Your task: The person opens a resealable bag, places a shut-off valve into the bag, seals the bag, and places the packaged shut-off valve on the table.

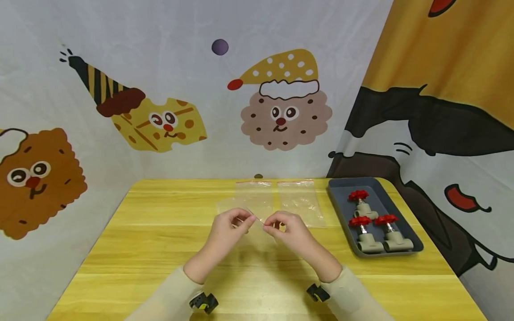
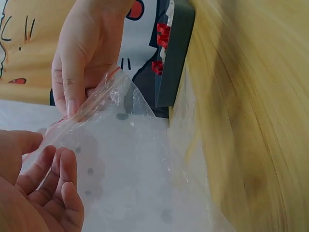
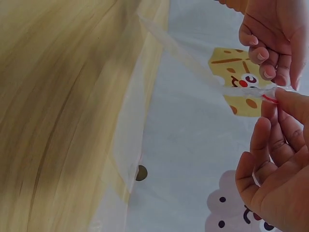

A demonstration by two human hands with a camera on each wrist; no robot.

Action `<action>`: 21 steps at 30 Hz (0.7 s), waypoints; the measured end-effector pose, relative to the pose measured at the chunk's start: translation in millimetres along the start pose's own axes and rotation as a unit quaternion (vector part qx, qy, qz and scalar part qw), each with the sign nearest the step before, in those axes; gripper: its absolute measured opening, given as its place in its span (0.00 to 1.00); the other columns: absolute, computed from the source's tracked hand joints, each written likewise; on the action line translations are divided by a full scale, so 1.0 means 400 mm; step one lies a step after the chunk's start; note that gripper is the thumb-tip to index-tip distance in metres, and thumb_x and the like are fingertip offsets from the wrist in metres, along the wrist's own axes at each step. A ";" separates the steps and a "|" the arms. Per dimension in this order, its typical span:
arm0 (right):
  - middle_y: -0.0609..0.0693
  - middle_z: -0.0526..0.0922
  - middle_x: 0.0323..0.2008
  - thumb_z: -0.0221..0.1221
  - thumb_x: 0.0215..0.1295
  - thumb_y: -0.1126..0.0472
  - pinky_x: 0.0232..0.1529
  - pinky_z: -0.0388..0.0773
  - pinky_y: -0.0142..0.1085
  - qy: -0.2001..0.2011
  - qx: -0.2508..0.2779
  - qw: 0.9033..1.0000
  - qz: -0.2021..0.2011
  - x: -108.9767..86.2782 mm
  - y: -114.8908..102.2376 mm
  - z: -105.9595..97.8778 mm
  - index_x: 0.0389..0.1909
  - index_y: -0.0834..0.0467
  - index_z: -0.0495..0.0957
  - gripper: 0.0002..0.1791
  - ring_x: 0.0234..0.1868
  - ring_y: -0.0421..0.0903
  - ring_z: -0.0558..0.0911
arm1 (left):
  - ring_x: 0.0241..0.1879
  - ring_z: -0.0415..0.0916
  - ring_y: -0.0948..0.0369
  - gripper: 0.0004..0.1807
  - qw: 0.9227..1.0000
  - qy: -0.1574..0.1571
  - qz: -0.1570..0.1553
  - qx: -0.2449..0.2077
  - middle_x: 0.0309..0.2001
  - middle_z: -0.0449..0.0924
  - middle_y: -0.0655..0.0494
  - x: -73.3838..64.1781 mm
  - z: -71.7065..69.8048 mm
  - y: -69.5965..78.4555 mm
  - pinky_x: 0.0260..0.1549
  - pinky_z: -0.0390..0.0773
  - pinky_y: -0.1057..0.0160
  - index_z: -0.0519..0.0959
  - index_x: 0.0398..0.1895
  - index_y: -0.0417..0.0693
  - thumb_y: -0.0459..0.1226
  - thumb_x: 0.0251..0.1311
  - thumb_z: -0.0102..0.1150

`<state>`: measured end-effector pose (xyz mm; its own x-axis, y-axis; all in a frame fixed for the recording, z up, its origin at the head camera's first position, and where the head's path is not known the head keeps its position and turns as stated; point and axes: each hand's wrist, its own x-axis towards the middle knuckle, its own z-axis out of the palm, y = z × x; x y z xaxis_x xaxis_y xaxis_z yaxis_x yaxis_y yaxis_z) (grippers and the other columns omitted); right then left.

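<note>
A clear plastic zip bag (image 2: pixel 130 150) with a red strip along its top edge hangs between both hands above the table. My left hand (image 1: pixel 230 225) pinches the top edge on one side with thumb and forefinger, its other fingers loosely bent. Close beside it, my right hand (image 1: pixel 291 227) pinches the same edge on the other side. In the right wrist view the bag is seen nearly edge-on. I cannot tell whether its mouth is parted. The lower part of the bag is hard to make out in the head view.
Clear red-edged zip bags (image 1: pixel 301 203) lie flat on the wooden table (image 1: pixel 160 249) beyond the hands. At the right, a grey tray (image 1: pixel 381 191) holds three beige pipe valves (image 1: pixel 395 240) with red handwheels. A printed cloth (image 1: pixel 225 133) hangs behind the table.
</note>
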<state>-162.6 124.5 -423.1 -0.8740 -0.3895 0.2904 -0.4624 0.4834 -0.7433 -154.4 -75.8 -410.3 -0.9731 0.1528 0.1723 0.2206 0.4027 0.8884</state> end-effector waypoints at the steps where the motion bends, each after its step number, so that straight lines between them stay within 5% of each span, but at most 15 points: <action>1: 0.38 0.81 0.29 0.63 0.60 0.57 0.32 0.74 0.32 -0.001 0.001 1.000 -0.001 0.000 -0.001 0.000 0.33 0.52 0.83 0.04 0.29 0.36 0.74 | 0.24 0.77 0.65 0.07 1.000 -0.001 -0.002 -0.004 0.29 0.82 0.62 0.001 -0.001 0.000 0.20 0.76 0.68 0.83 0.32 0.53 0.44 0.60 0.62; 8: 0.39 0.81 0.29 0.60 0.64 0.55 0.30 0.74 0.32 -0.003 0.010 1.000 0.007 -0.005 -0.004 -0.001 0.34 0.49 0.82 0.04 0.28 0.37 0.73 | 0.24 0.77 0.63 0.03 0.999 -0.013 -0.018 -0.031 0.28 0.81 0.58 0.004 -0.003 -0.006 0.19 0.75 0.68 0.82 0.31 0.50 0.38 0.61 0.61; 13: 0.40 0.81 0.31 0.59 0.65 0.56 0.30 0.74 0.31 -0.004 0.017 1.000 0.001 -0.005 -0.003 0.006 0.35 0.50 0.82 0.05 0.27 0.39 0.73 | 0.25 0.78 0.61 0.05 0.996 -0.026 -0.058 -0.060 0.28 0.81 0.52 0.003 0.000 -0.009 0.23 0.77 0.65 0.81 0.33 0.45 0.36 0.63 0.56; 21: 0.41 0.79 0.28 0.60 0.65 0.59 0.23 0.71 0.28 0.014 0.001 1.000 -0.007 -0.005 -0.004 0.021 0.35 0.52 0.81 0.03 0.25 0.37 0.71 | 0.26 0.78 0.60 0.13 0.997 -0.023 -0.064 -0.037 0.28 0.81 0.51 0.004 0.004 -0.003 0.29 0.77 0.63 0.81 0.32 0.48 0.37 0.68 0.46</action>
<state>-159.0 117.9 -427.6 -0.8715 -0.3746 0.3165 -0.4738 0.4764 -0.7407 -156.0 -74.7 -411.8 -0.9886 0.1459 0.0379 0.0880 0.3546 0.9309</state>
